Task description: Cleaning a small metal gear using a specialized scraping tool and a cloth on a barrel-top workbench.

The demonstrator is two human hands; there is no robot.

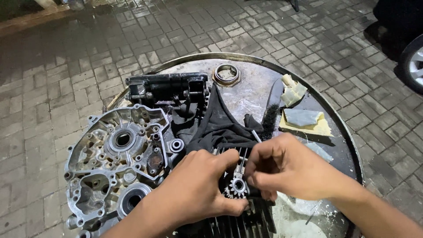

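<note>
My left hand (194,189) grips a small steel sprocket gear (236,187), thumb below it and fingers above. My right hand (286,169) pinches a thin metal tool (255,134) whose tip meets the gear area, just right of the gear. Both hands hover over a dark finned engine cylinder (238,224) at the near edge of a round metal drum top (251,94). A black rag (220,125) lies bunched just beyond my fingers.
A silver engine crankcase half (116,158) lies left on the drum. Behind it sits a black metal part (169,88) and a metal ring (226,74). Yellow sponges (304,121) and a black brush (269,117) lie right. Wet paving bricks (66,79) surround; a car wheel (414,64) is far right.
</note>
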